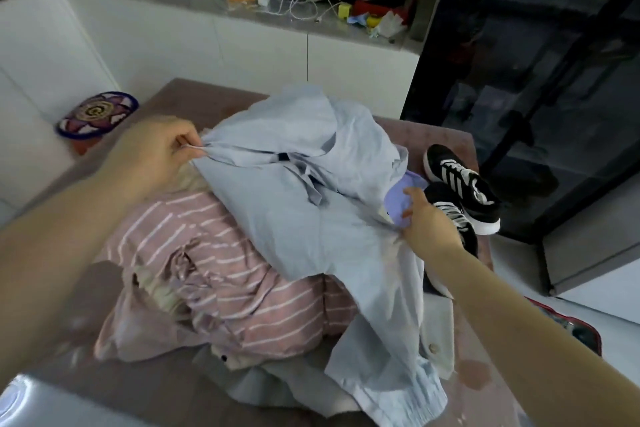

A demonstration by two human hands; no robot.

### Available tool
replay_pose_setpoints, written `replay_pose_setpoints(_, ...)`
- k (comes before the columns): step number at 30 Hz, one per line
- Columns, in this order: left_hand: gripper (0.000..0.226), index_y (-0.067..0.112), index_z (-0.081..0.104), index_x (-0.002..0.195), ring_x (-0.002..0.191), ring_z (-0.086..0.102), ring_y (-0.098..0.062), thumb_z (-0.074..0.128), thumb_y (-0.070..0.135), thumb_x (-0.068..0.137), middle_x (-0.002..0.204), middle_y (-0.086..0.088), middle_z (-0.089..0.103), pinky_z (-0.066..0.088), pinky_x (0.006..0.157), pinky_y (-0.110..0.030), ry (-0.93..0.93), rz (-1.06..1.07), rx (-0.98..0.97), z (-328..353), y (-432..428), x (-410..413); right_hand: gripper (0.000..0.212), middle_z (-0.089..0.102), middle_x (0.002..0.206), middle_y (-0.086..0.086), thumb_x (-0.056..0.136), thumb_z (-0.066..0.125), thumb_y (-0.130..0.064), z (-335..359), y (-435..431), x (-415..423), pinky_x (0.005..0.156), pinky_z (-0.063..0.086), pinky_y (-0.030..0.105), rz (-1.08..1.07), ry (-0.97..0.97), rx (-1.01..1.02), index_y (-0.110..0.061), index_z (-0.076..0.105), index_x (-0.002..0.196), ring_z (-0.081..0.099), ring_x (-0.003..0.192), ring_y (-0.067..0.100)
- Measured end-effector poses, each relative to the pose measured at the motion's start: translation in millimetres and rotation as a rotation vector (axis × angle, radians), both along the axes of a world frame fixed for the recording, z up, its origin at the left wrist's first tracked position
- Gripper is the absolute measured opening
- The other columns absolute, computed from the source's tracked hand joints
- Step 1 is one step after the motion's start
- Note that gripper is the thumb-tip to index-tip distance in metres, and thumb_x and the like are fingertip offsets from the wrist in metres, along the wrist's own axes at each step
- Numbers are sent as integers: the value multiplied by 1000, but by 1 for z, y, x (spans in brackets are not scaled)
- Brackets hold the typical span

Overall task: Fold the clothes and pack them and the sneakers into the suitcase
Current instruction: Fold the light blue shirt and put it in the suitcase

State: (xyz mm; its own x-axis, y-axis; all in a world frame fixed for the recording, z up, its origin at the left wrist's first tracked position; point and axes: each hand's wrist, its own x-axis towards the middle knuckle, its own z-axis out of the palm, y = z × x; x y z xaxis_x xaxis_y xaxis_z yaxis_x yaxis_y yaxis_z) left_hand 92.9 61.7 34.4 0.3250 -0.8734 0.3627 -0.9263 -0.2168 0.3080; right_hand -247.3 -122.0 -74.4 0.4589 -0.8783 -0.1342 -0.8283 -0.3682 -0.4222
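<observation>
Head view: a mauve-covered bed (194, 97) is heaped with unfolded clothes. A pale blue shirt (311, 215), crumpled, is draped over a pink striped garment (242, 288). Black sneakers (464, 191) with white stripes are set just beside the heap at the right. The shirt's edge is pinched by the left hand (156, 152), and a lilac patch at its right side is gripped by the right hand (429, 222), seemingly so that it can be lifted clear and spread for folding.
</observation>
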Motion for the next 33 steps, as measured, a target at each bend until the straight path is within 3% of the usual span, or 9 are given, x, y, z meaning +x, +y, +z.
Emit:
replay_pose_setpoints(6,12,7,71,77,71,63,-29,78,2,69,74,-11,68,38,68,-30,-44,5,126,-8,52,4,80,30,146,12,83,69,-31,23,3,30,102,33,35,-25,-270,184,-11,21,144,35,131,29)
replay_pose_setpoints(11,15,13,73,93,78,60,-24,73,13,78,83,4,68,32,74,-28,-50,10,126,-13,51,-14,97,17,155,6,79,70,-44,38,17,81,114,20,37,95,-303,21,-14,10,149,16,142,23)
replay_pose_setpoints(15,36,13,62,115,98,58,-26,70,24,82,110,-1,65,30,86,-30,-41,-12,68,-12,42,-28,72,26,152,6,84,66,-39,35,21,109,110,28,36,249,-243,-16,-26,30,145,32,135,27)
replay_pose_setpoints(19,58,15,47,132,115,49,-31,70,23,80,128,-10,54,27,104,-45,-39,-5,93,-15,28,-38,29,58,125,2,89,60,-24,47,23,117,90,42,27,134,-337,-77,-18,62,117,58,109,22)
replay_pose_setpoints(22,67,19,37,139,121,46,-30,69,28,81,136,-8,48,28,107,-45,22,67,99,-17,17,-39,36,59,119,-2,84,66,-35,71,54,121,88,45,26,164,-600,-55,-20,60,116,59,99,14)
replay_pose_setpoints(26,68,24,34,141,122,49,-30,69,29,82,142,-3,45,36,103,-43,201,94,213,-22,1,-33,52,62,115,-2,80,66,-35,68,107,133,84,49,34,444,-259,-90,-23,47,127,59,102,19)
replay_pose_setpoints(29,59,25,41,137,118,53,-23,67,23,84,136,0,49,42,99,-41,282,40,173,-16,-7,-36,29,69,90,-1,84,56,-14,72,92,119,71,49,30,282,-369,-111,-21,55,112,64,87,22)
replay_pose_setpoints(31,59,22,40,137,114,53,-17,66,14,85,128,1,51,43,98,-32,422,-69,127,-7,-12,-44,19,68,79,-3,83,58,-13,87,71,102,67,47,26,141,-537,-79,-20,56,100,65,79,19)
replay_pose_setpoints(33,61,21,37,139,109,51,-12,62,4,86,121,6,46,42,91,-18,487,-146,133,3,-20,-54,28,65,80,-9,82,66,-21,102,62,94,66,46,19,96,-612,-11,-20,50,106,65,80,14)
